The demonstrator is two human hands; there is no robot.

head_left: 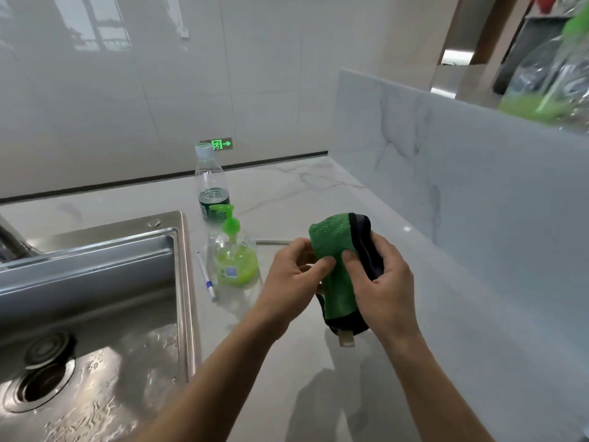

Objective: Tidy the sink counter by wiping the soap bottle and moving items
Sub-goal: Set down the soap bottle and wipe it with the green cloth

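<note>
marble counter [318, 193] | steel sink [95, 282] left; tiled wall [127, 106] behind

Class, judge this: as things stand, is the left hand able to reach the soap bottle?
Probably yes: the soap bottle stands just left of the left hand with nothing between them. But both hands hold the green cloth, so it must let go first.

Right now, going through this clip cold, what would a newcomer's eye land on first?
The green cloth, bunched above the counter between the left hand and right hand, draws the eye first. Next comes the soap bottle with green liquid, standing beside the steel sink, with a water bottle behind it and a pen lying alongside.
</note>
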